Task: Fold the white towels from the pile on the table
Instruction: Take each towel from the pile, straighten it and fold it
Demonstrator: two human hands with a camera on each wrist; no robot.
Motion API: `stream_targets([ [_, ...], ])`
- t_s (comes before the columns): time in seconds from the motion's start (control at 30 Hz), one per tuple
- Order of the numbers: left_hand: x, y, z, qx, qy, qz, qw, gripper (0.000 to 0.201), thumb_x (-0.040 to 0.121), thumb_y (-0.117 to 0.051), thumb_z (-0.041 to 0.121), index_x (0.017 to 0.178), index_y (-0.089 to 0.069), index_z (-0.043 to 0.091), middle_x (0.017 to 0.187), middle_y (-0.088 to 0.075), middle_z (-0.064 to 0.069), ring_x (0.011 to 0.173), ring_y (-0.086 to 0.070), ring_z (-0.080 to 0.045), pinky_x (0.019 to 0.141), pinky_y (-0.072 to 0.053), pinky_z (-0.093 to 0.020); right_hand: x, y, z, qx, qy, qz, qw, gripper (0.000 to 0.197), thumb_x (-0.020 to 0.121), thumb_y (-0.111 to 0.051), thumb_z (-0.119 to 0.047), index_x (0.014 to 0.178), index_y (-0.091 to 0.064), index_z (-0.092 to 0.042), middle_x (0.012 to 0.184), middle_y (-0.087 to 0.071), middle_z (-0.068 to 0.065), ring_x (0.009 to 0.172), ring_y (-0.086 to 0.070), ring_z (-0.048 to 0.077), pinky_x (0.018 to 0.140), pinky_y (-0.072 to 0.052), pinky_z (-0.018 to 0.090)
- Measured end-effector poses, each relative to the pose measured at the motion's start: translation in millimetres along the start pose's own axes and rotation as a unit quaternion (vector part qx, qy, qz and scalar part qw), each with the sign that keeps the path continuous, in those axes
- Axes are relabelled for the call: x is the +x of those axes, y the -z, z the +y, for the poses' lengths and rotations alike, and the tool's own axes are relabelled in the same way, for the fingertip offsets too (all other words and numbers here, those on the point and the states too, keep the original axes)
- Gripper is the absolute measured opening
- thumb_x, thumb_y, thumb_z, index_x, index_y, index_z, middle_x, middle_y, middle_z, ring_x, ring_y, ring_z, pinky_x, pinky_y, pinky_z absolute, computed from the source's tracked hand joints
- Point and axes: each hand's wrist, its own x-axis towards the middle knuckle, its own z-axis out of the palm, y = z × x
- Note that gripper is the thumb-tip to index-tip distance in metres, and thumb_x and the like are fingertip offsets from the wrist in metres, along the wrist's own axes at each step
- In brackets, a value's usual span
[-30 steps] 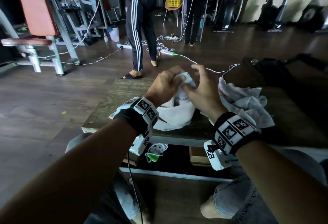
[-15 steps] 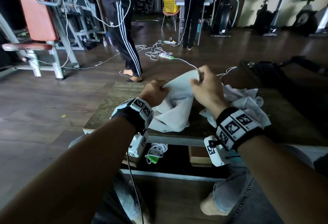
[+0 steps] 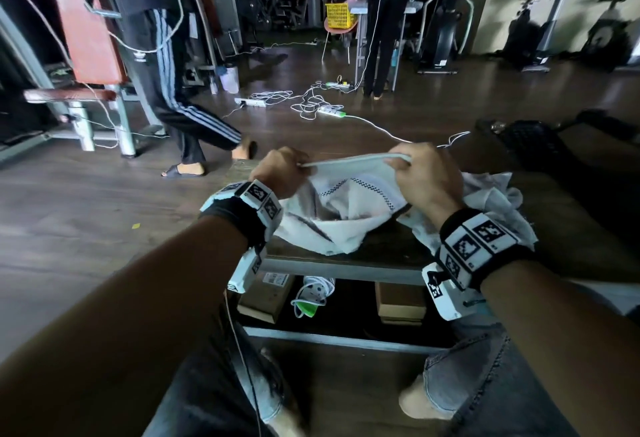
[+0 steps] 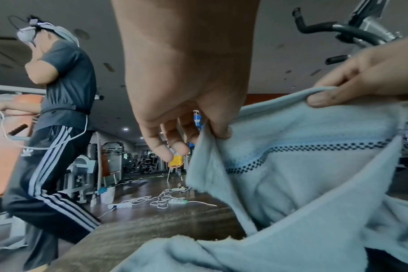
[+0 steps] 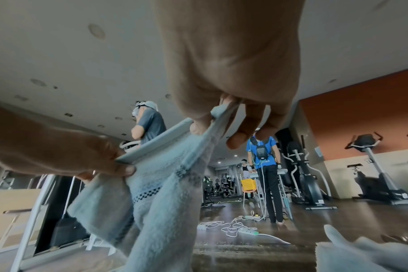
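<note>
A white towel [image 3: 349,204] with a dark checked stripe hangs between both hands above the wooden table [image 3: 388,246]; its lower part lies crumpled on the tabletop. My left hand [image 3: 282,171] pinches the towel's top hem at its left end, and my right hand [image 3: 420,173] pinches the same hem at its right end, so the hem is stretched between them. The left wrist view shows the thumb and finger of the left hand [image 4: 212,132] nipping the towel [image 4: 303,165]. In the right wrist view the right hand [image 5: 205,121] holds the towel [image 5: 165,198] edge. A pile of white towels [image 3: 498,201] lies to the right.
Boxes and a coiled white cable [image 3: 313,294] sit on the shelf under the table. A person in striped trousers [image 3: 166,83] walks on the floor beyond the table's left end. Power strips and cords [image 3: 311,100] lie on the floor, with gym machines around.
Both hands have moved apart along the towel's top hem and lifted it, stretching the edge out flat. The person in striped trousers has walked to the left.
</note>
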Motion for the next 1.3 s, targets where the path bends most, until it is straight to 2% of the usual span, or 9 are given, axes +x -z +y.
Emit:
stream_targets([
  [0.13,-5,23,-8,0.003,0.011,0.057,0.998,0.015,0.088,-0.061,0.028,0.094,-0.072,0.020,0.085,-0.071,-0.003,0.080,-0.067,-0.021,0.068,-0.047,-0.024,2,2,10,0.021,-0.011,0.024,0.999,0.019,0.088,-0.066,-0.044,0.100,-0.073,-0.030,0.094,-0.075,-0.004,0.091,-0.067,0.025,0.074,-0.054,0.035],
  [0.53,-2,68,-8,-0.058,-0.054,0.220,0.972,0.010,0.087,-0.055,0.018,0.090,-0.062,0.012,0.079,-0.067,-0.008,0.072,-0.059,-0.025,0.064,-0.041,-0.026,31,8,19,0.083,-0.035,0.063,0.994,0.019,0.091,-0.064,-0.034,0.101,-0.073,-0.020,0.095,-0.074,0.007,0.090,-0.068,0.030,0.077,-0.054,0.035],
  [0.63,0,62,-21,-0.081,-0.037,0.159,0.983,0.024,0.089,-0.060,0.022,0.077,-0.054,0.003,0.067,-0.053,-0.005,0.059,-0.042,-0.017,0.052,-0.034,-0.025,37,-6,24,0.084,-0.023,0.036,0.996,0.015,0.094,-0.061,-0.022,0.097,-0.073,-0.014,0.094,-0.072,0.012,0.091,-0.066,0.030,0.077,-0.049,0.033],
  [0.73,4,43,-49,-0.067,0.004,0.038,0.997,0.030,0.089,-0.065,0.027,0.071,-0.060,0.004,0.059,-0.051,-0.002,0.052,-0.042,-0.014,0.044,-0.035,-0.019,37,-34,41,0.039,-0.053,-0.078,0.995,0.020,0.089,-0.059,-0.021,0.070,-0.062,-0.014,0.072,-0.064,0.005,0.079,-0.063,0.029,0.066,-0.047,0.031],
  [0.87,4,4,-76,0.002,0.064,-0.085,0.994,0.020,0.090,-0.063,0.031,0.087,-0.070,0.012,0.078,-0.063,-0.002,0.073,-0.057,-0.017,0.070,-0.045,-0.029,23,-74,60,0.056,-0.050,-0.176,0.982,0.035,0.088,-0.063,-0.015,0.055,-0.051,-0.021,0.058,-0.054,-0.006,0.065,-0.054,0.020,0.058,-0.035,0.027],
  [1.03,0,-43,-96,0.025,0.109,-0.222,0.969,0.018,0.088,-0.067,0.035,0.100,-0.073,0.023,0.098,-0.068,-0.004,0.089,-0.062,-0.020,0.079,-0.044,-0.024,6,-125,63,0.114,-0.012,-0.319,0.941,0.016,0.088,-0.067,-0.022,0.078,-0.068,-0.009,0.067,-0.063,0.001,0.067,-0.056,0.013,0.064,-0.038,0.028],
  [1.1,0,-60,-100,0.042,0.109,-0.268,0.956,0.019,0.086,-0.068,0.037,0.104,-0.071,0.031,0.113,-0.068,0.002,0.105,-0.059,-0.014,0.096,-0.042,-0.025,1,-140,55,0.120,0.017,-0.362,0.924,0.017,0.090,-0.067,-0.025,0.082,-0.069,-0.010,0.076,-0.068,0.003,0.073,-0.063,0.013,0.066,-0.041,0.027],
  [1.17,-1,-76,-96,0.058,0.104,-0.276,0.954,0.027,0.088,-0.065,0.029,0.114,-0.070,0.024,0.124,-0.065,-0.003,0.117,-0.056,-0.021,0.104,-0.040,-0.032,-3,-157,44,0.139,0.022,-0.397,0.907,0.016,0.091,-0.068,-0.027,0.082,-0.071,-0.014,0.080,-0.071,0.002,0.078,-0.066,0.009,0.068,-0.045,0.025],
  [1.3,5,-104,-87,0.095,-0.016,-0.211,0.973,0.037,0.088,-0.054,0.012,0.123,-0.065,0.019,0.119,-0.065,-0.012,0.114,-0.058,-0.031,0.091,-0.040,-0.031,-3,-187,33,0.173,0.016,-0.413,0.894,0.017,0.089,-0.072,-0.029,0.090,-0.078,-0.013,0.087,-0.076,0.000,0.086,-0.071,0.009,0.080,-0.054,0.031],
])
